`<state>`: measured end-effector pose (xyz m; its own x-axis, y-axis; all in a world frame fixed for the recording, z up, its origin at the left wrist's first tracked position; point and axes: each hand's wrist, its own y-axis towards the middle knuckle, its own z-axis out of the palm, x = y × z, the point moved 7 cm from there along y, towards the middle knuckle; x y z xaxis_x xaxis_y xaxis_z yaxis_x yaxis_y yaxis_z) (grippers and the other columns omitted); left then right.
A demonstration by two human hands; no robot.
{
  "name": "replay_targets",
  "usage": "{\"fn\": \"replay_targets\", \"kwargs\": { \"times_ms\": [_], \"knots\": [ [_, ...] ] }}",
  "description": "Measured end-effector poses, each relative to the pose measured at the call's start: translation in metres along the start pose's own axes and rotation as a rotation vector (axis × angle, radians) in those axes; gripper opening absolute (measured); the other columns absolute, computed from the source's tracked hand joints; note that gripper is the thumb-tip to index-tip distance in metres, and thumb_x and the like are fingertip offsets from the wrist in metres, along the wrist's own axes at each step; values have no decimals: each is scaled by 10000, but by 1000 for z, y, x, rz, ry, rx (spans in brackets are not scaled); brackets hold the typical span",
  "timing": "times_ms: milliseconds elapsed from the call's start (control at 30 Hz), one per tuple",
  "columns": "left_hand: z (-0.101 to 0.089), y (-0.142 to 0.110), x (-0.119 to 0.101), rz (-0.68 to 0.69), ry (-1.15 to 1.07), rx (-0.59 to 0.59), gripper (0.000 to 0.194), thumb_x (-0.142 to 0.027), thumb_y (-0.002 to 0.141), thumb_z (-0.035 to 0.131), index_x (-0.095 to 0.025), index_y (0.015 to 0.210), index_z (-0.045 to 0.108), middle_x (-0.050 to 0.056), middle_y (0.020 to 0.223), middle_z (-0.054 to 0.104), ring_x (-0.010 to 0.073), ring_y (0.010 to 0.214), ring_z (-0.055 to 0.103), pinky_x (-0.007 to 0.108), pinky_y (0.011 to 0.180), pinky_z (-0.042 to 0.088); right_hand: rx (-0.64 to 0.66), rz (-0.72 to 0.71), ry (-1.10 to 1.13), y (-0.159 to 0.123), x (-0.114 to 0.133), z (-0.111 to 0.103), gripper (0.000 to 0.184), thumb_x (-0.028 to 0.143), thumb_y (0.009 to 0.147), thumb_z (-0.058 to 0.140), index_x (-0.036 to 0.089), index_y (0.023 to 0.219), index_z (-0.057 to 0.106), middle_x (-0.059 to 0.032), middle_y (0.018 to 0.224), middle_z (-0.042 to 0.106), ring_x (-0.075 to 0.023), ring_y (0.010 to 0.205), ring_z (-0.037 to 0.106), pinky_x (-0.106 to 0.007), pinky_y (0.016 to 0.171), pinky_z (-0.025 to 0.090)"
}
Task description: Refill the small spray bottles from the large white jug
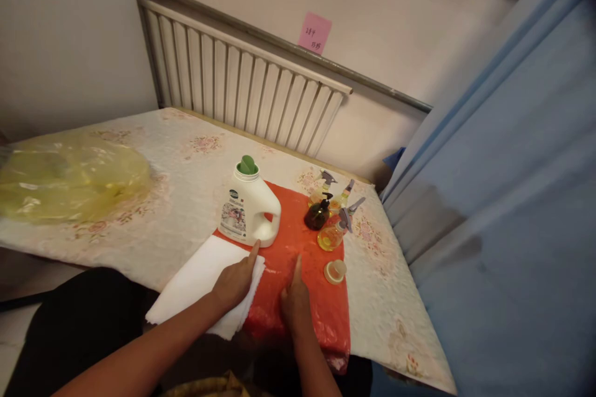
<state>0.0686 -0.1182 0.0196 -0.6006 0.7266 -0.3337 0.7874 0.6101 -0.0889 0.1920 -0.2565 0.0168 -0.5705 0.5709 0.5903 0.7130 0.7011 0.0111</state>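
My left hand (234,280) is over a folded white cloth (200,276), its index finger stretched toward the base of a white jug (255,206). Whether the fingertip touches the jug, I cannot tell. The jug stands upright, with a green part in its mouth and a printed label on its front. Index finger straight and the other fingers curled, my right hand (296,301) is at a red plastic sheet (279,282), holding nothing visible. A small round pale cap (335,271) lies to its right.
Behind the cap stand a dark pump bottle (318,214) and several clear spray bottles with yellowish liquid, one spray bottle (330,237) nearest. A yellow plastic bag (74,180) lies at left on the flowered tablecloth (186,164). A radiator (246,84) lines the wall; a blue curtain (503,167) hangs right.
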Motion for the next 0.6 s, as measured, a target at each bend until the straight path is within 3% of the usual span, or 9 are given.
{"fn": "replay_targets", "kwargs": {
  "times_ms": [600],
  "knots": [
    [3, -1, 5, 38, -34, -15, 756, -84, 916, 287, -163, 1601, -24, 177, 1205, 690, 276, 979, 705, 374, 811, 503, -51, -17, 38, 0, 1, 1, 900, 21, 742, 431, 61, 1595, 147, -150, 931, 748, -274, 826, 711, -341, 756, 512]
  ]
}}
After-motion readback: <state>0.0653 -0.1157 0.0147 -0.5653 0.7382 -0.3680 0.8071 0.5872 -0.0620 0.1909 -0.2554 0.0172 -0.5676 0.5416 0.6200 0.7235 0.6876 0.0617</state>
